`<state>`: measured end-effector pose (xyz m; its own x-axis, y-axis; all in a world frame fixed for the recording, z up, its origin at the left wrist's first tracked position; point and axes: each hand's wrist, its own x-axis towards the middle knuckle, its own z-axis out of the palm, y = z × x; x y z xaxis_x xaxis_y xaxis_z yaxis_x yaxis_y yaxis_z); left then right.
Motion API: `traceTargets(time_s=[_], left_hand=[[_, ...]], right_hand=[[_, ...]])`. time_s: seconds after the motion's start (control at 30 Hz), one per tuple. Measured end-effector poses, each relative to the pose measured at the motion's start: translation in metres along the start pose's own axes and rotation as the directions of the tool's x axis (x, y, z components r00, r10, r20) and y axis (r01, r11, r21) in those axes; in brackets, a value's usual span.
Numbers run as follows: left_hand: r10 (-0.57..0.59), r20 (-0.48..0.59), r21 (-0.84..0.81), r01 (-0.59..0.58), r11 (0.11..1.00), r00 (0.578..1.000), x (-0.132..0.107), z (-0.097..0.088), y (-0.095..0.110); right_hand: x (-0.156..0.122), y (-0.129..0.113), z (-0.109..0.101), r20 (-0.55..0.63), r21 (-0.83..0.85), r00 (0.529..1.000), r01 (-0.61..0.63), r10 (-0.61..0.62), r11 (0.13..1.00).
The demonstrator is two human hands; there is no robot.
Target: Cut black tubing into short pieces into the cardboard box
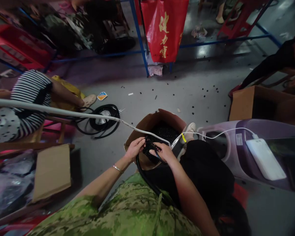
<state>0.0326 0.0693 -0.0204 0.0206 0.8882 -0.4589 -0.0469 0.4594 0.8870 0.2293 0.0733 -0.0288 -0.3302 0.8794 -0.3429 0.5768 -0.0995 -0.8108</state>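
Observation:
My left hand [135,149] is closed at the left side of a small black part [148,147], pinching it with thumb and fingers. Closed on the right side of the same part is my right hand [164,152]; its exact grip is partly hidden. A thick black cable [142,173] loops from beneath my hands toward my lap. Both hands are above an open cardboard box [170,117] holding many small black pieces [165,130]. The black part is too dark to name more exactly.
A white cable [88,114] crosses from the left to my right hand. To the right, a white phone-like device [265,159] rests on a purple-grey plastic container [238,144]. Coiled black cable [104,119] and scattered bits lie on the floor. Co-workers sit left and right.

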Motion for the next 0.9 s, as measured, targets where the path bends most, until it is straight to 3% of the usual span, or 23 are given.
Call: traceTargets(time_s=[0.27, 0.7, 0.9], left_hand=[[0.006, 0.119, 0.108, -0.019, 0.994, 0.993, 0.003, 0.001, 0.009], [-0.019, 0.189, 0.224, -0.024, 0.974, 0.982, 0.009, -0.006, 0.012], [-0.099, 0.209, 0.199, 0.057, 0.978, 0.973, 0.022, -0.008, -0.005]], right_hand=[[0.001, -0.009, 0.001, 0.030, 0.037, 0.999, -0.017, 0.016, 0.999], [-0.003, -0.012, 0.003, 0.010, -0.074, 1.000, -0.005, 0.006, 0.997], [-0.008, -0.024, -0.003, 0.077, -0.221, 0.986, -0.127, 0.147, 0.967]])
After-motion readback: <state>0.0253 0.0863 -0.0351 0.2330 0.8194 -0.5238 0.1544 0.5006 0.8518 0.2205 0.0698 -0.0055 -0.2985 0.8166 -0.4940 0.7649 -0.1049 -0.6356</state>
